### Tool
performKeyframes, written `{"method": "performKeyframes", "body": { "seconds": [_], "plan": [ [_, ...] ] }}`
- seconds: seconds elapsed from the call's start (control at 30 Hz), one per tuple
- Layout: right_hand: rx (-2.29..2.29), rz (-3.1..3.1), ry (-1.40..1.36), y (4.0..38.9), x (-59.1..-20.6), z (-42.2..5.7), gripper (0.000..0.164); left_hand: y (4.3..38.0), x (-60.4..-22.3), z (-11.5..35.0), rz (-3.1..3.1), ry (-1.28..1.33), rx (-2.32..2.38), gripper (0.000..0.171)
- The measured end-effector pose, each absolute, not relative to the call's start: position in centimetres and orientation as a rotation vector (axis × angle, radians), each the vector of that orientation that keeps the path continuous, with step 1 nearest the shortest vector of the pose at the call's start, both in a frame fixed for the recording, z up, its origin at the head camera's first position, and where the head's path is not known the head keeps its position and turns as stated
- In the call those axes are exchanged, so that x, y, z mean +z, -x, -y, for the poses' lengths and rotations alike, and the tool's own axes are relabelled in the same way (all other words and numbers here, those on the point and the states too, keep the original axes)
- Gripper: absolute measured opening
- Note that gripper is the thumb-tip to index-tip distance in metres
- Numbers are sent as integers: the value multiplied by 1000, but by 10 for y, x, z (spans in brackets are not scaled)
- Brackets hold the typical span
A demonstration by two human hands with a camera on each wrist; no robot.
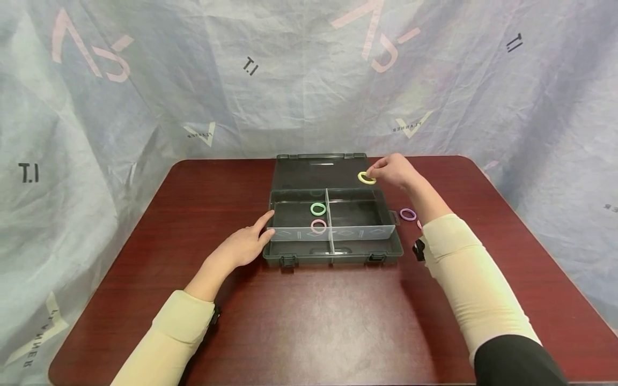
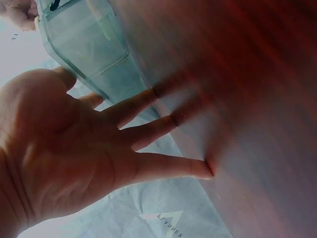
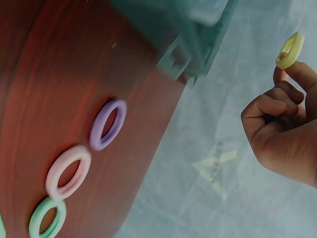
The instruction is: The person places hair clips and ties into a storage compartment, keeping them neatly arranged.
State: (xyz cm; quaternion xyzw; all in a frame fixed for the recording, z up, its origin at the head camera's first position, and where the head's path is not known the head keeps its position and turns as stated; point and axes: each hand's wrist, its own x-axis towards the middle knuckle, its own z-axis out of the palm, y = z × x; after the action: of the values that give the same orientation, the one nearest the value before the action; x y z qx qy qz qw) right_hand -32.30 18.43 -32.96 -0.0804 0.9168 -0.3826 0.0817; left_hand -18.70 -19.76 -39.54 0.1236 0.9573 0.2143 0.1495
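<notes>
My right hand (image 1: 397, 170) pinches a yellow hair tie (image 1: 367, 178) between thumb and fingertips, raised above the back right of a grey see-through plastic box (image 1: 333, 259). The box has dividers, and its lid (image 1: 309, 171) lies back, away from me. Inside, toward the left, are a green hair tie (image 1: 318, 203) and a pink hair tie (image 1: 313, 230). My left hand (image 1: 241, 245) is at the box's left side, thumb and index finger at its edge. In the left wrist view its other fingers (image 2: 148, 134) are spread straight, tips down at the tabletop.
Right of the box a purple hair tie (image 3: 94, 134) lies on the dark red table (image 1: 309, 321), then a pink one (image 3: 53, 183) and a green one (image 3: 33, 223) in a row. My right forearm hides part of that row in the head view. Printed cloth (image 1: 299, 80) hangs behind the table.
</notes>
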Motion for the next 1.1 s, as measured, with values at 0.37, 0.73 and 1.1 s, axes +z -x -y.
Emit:
{"method": "performKeyframes", "body": {
  "seconds": [0.37, 0.73, 1.1],
  "plan": [
    [-1161, -2700, 305, 327, -333, -137, 26, 187, -396, 196, -2758, -364, 635, 63],
    [-1111, -2644, 377, 328, -347, -86, 21, 184, -401, 194, -2759, -355, 641, 63],
    [-1039, -2619, 362, 331, -352, -61, 21, 184, -401, 194, -2768, -348, 626, 63]
  ]
}}
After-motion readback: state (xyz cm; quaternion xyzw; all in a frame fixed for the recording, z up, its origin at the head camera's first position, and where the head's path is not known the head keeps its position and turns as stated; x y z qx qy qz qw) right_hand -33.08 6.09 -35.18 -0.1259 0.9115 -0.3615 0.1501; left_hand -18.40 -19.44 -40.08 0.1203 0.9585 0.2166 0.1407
